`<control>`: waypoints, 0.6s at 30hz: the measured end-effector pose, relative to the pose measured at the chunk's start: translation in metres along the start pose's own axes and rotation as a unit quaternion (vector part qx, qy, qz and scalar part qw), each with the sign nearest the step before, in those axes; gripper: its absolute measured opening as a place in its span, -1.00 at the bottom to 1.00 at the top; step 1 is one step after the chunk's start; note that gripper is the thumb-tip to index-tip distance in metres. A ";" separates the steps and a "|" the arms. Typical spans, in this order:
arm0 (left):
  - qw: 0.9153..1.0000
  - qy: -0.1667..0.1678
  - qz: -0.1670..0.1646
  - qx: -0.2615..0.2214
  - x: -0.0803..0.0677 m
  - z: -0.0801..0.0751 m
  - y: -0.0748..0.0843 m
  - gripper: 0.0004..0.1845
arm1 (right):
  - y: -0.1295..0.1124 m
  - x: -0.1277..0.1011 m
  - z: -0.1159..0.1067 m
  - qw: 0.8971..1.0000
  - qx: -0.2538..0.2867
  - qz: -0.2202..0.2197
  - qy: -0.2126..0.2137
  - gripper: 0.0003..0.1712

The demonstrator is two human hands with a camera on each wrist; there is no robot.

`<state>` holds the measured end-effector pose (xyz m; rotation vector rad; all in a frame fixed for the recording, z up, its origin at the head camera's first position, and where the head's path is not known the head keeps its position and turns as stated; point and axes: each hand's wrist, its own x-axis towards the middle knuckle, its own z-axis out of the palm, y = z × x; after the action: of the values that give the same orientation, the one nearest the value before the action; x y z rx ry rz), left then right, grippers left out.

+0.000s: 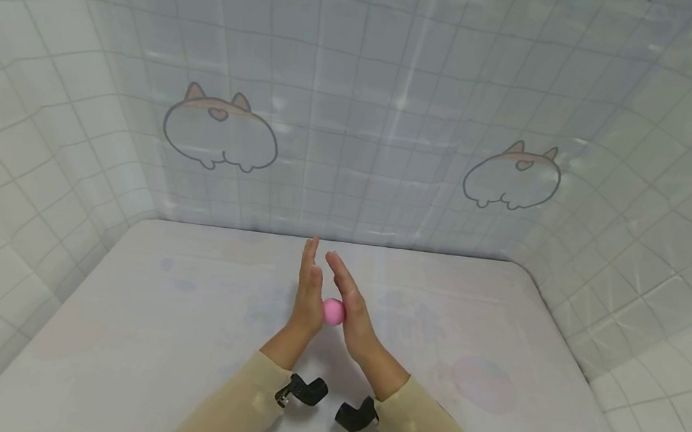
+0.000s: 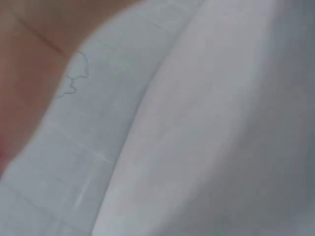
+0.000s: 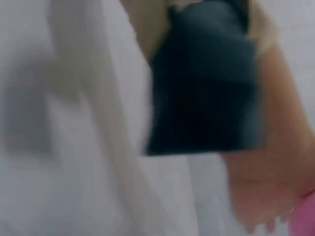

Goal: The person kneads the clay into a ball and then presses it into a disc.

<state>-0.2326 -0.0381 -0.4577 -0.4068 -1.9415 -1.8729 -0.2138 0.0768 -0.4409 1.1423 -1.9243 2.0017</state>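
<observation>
Loads of open bench around the hands, nothing sitting on it from 7 through 5 o'clock. The only real limits are the curtain hanging across the back at 12, plus the tiled-looking sheets closing in at 9 and 3.

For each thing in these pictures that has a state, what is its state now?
Pink ball: pressed between the two palms, above the table.
Left hand: open, fingers straight, palm against the ball.
Right hand: open, fingers straight, palm against the ball.
Table: covered with a pale cloth.
</observation>
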 end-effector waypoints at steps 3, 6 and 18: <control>0.998 -0.051 -0.029 0.027 -0.003 -0.001 -0.003 -0.10 | -0.003 0.003 -0.002 1.000 0.000 -0.005 0.021 -0.03; 0.992 -0.103 -0.047 0.049 -0.008 0.001 -0.005 -0.07 | -0.004 0.005 -0.004 0.999 0.001 -0.004 0.043 -0.09; 0.976 -0.207 -0.049 -0.051 -0.017 0.005 0.005 -0.13 | 0.010 0.011 -0.013 0.992 -0.064 0.053 0.091 -0.08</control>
<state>-0.2157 -0.0320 -0.4617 -0.8013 -2.1619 -2.0863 -0.2322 0.0829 -0.4408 0.8118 -2.0237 1.9246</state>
